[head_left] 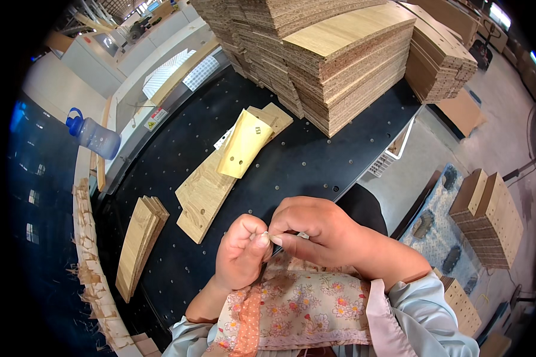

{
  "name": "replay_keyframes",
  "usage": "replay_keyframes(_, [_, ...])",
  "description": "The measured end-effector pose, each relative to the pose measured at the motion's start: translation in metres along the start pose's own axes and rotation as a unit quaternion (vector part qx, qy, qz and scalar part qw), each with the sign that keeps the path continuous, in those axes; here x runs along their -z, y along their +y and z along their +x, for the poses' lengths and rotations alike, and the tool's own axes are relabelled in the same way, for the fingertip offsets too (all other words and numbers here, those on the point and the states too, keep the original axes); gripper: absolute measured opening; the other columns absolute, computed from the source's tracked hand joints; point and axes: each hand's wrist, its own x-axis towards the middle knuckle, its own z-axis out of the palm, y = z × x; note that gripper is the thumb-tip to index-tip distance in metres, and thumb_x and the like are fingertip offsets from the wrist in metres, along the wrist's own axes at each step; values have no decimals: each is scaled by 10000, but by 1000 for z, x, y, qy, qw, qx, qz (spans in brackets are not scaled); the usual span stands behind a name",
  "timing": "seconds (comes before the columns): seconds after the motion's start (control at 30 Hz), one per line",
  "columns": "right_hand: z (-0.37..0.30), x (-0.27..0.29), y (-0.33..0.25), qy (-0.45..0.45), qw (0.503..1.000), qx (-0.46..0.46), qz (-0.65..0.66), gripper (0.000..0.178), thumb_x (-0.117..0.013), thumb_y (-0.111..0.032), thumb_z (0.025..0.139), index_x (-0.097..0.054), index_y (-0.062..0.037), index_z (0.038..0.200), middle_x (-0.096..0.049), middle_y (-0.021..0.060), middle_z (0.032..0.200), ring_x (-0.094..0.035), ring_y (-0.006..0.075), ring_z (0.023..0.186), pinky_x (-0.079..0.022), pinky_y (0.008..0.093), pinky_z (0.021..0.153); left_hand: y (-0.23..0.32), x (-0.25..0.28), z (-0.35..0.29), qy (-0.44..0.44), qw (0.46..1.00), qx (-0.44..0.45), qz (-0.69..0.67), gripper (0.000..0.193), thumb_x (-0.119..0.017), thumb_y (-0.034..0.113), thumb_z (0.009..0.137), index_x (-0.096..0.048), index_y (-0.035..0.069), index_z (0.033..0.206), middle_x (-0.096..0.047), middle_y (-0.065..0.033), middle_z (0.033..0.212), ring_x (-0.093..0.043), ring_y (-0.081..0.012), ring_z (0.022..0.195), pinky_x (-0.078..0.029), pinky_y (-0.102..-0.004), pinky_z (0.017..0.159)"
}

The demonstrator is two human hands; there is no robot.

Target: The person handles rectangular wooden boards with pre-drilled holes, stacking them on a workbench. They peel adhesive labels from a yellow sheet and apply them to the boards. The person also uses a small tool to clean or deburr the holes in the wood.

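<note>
Close together over the near edge of a black table are my left hand [242, 249] and my right hand [315, 229]. The fingers of my left hand are curled in, its thumb pressed against them. My right thumb and index finger pinch right beside that thumb. Whatever lies between the fingertips is too small and hidden to name. Beyond my hands, flat wood-grain boards [199, 193] with holes lie on the table, and a yellow curved piece [244, 144] with dark marks rests across them.
Tall stacks of particle boards [363, 65] stand at the table's far side. A few boards [140, 247] lie to the left. A blue-lidded bottle [95, 135] is on the far-left ledge. More boards [488, 220] and a white crate [393, 149] are on the right, below the table.
</note>
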Motion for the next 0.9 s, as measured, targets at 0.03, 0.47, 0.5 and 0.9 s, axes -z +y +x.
replay_keyframes(0.03, [0, 0, 0, -1, 1000, 3, 0, 127, -643, 28, 766, -608, -27, 875, -593, 109, 801, -589, 278, 735, -474, 347, 642, 1, 0, 0, -4, 1000, 15, -27, 95, -489, 110, 960, -442, 37, 920, -442, 19, 686, -360, -30, 563, -300, -192, 512])
replay_keyframes(0.47, [1, -3, 2, 6, 1000, 5, -20, 188, -677, 42, 728, -606, -41, 882, -596, 97, 813, -596, 280, 750, -477, 347, 645, 2, 8, 7, -59, 980, 96, -165, 158, -522, 187, 938, -417, 84, 882, -355, 6, 597, -268, -47, 462, -234, -191, 417])
replay_keyframes(0.5, [1, -3, 2, 5, 1000, 1, -21, 179, -677, 36, 734, -610, -41, 881, -599, 98, 813, -597, 279, 750, -478, 347, 644, 2, 8, 8, -57, 982, 89, -158, 164, -526, 191, 937, -417, 83, 881, -354, 7, 597, -270, -47, 460, -233, -193, 415])
replay_keyframes(0.9, [1, 0, 2, 7, 1000, -11, -24, 117, -666, -2, 770, -630, -35, 876, -617, 103, 820, -612, 276, 766, -494, 345, 662, 1, 1, 4, 0, 999, 3, -39, 108, -511, 104, 945, -441, 40, 895, -426, 15, 661, -336, -36, 533, -283, -203, 485])
